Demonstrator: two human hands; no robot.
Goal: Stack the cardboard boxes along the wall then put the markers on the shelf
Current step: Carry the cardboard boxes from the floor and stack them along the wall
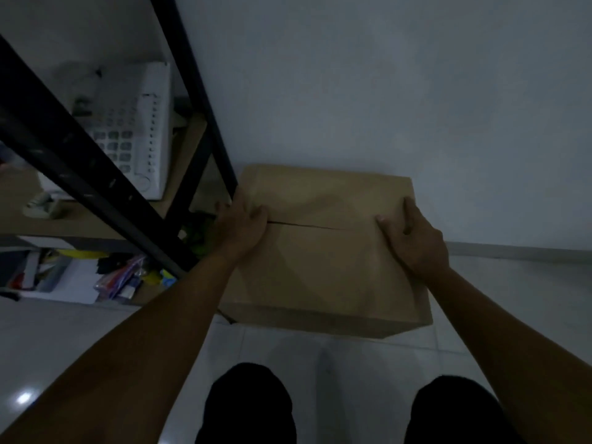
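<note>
A brown cardboard box (323, 248) stands against the white wall, just right of the black metal shelf frame (205, 123). Its top flaps are closed, with a seam running across the middle. My left hand (238, 227) grips the box's left edge at the seam, thumb on top. My right hand (416, 238) grips the right edge, fingers curled over the top. Below its front edge shows the face of something brown; whether that is another box I cannot tell. No markers can be made out.
A white desk phone (134, 136) and a tape dispenser (43, 205) sit on the wooden shelf board (80, 222). Papers, a plastic pouch and coloured clutter (118, 280) fill the lower shelf. My knees (250, 408) are over the pale tiled floor (512, 283).
</note>
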